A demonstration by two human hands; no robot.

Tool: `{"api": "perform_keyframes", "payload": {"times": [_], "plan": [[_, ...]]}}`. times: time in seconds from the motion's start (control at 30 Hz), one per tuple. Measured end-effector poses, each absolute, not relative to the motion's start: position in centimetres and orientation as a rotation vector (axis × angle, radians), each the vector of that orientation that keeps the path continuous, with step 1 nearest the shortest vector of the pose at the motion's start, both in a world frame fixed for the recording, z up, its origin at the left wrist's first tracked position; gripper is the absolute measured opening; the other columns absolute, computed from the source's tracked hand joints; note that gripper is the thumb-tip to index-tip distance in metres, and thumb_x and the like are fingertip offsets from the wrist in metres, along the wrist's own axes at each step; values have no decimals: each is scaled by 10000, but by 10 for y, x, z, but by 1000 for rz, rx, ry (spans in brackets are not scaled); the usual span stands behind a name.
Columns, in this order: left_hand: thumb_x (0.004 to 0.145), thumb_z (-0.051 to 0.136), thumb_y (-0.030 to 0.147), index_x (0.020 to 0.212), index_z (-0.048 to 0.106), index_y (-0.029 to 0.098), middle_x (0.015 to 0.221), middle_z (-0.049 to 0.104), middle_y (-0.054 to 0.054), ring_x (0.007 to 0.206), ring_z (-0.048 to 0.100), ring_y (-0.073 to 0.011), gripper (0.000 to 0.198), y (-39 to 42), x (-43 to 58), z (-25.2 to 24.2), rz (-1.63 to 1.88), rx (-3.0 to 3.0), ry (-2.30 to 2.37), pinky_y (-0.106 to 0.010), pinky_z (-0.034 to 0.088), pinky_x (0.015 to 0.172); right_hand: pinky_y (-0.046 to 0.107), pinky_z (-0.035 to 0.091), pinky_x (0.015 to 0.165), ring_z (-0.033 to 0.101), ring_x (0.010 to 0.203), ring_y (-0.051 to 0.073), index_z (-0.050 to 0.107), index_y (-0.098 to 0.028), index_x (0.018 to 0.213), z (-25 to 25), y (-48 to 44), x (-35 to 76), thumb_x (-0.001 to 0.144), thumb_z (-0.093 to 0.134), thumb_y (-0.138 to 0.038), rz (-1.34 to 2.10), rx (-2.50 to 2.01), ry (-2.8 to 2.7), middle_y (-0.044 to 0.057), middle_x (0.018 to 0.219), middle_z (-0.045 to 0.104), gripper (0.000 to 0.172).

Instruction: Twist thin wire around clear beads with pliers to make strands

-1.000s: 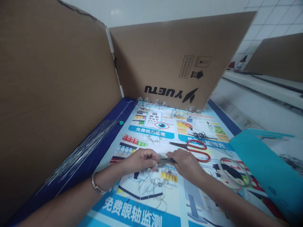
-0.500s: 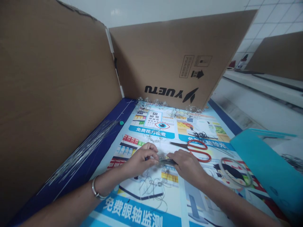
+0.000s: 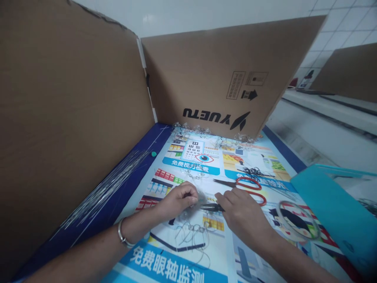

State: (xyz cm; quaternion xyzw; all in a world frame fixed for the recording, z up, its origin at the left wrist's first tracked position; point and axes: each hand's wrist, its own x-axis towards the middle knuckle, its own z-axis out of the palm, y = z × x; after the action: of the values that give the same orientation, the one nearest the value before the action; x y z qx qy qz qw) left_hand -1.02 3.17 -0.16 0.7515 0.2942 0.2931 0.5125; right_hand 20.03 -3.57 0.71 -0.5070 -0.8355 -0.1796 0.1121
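My left hand [image 3: 182, 199], with a silver bangle [image 3: 123, 233] on the wrist, has its fingertips pinched on a thin, clear wire piece too blurred to make out fully. Facing it, my right hand [image 3: 240, 206] is wrapped round dark pliers [image 3: 212, 207], whose jaws point left and are slightly parted just beside the left fingertips. Below the hands a tangle of thin wire with clear beads [image 3: 191, 234] lies on the printed sheet. Scissors with red handles [image 3: 249, 184] rest just beyond my right hand.
Cardboard panels [image 3: 218, 59] stand at the left and back. Long straight wires [image 3: 108, 188] lie on the blue cloth at left, near a small green item [image 3: 153, 154]. At right are a wire coil [image 3: 312, 232], black wire loops [image 3: 252, 171] and a turquoise folder [image 3: 330, 204].
My right hand and the pliers have drawn slightly back to the right and down from my left fingertips, and the jaws now show parted. The whole view has shifted a little.
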Motion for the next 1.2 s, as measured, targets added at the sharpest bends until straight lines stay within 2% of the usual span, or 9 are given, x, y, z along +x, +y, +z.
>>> {"api": "perform_keyframes", "payload": {"times": [0.13,0.37,0.77,1.07,1.2], "plan": [[795,518,158,632,523,158,721,498,-6,734,490,-126,164,29,-8,-2,737,1791,700,-241,384,701,331,277,613,471,686,212,595,-171,792,16,-40,190,711,531,-54,-559,-1692,-2539,57,709,566,156],[790,524,145,615,531,157,747,511,-9,762,495,-128,175,28,-6,-1,740,1842,692,-247,381,732,329,252,610,479,698,214,580,-179,743,17,-40,185,707,538,-56,-472,-1779,-2542,59,702,570,135],[819,518,223,669,547,164,810,536,-32,818,505,-147,163,28,-7,-4,739,1892,662,-274,395,777,325,239,589,480,673,212,577,-187,717,16,-40,185,693,533,-38,-424,-1787,-2552,51,689,575,157],[813,528,262,679,524,158,827,542,-32,773,499,-131,170,27,-8,-6,685,1800,695,-256,391,730,339,267,573,500,673,230,600,-167,752,21,-40,178,692,558,-43,-545,-1761,-2607,65,696,586,144],[813,527,303,693,508,157,775,534,-29,689,490,-116,190,26,-7,-6,658,1712,692,-248,393,660,338,278,557,508,660,222,607,-164,742,27,-39,174,685,558,-25,-558,-1747,-2655,68,696,593,158]]}}
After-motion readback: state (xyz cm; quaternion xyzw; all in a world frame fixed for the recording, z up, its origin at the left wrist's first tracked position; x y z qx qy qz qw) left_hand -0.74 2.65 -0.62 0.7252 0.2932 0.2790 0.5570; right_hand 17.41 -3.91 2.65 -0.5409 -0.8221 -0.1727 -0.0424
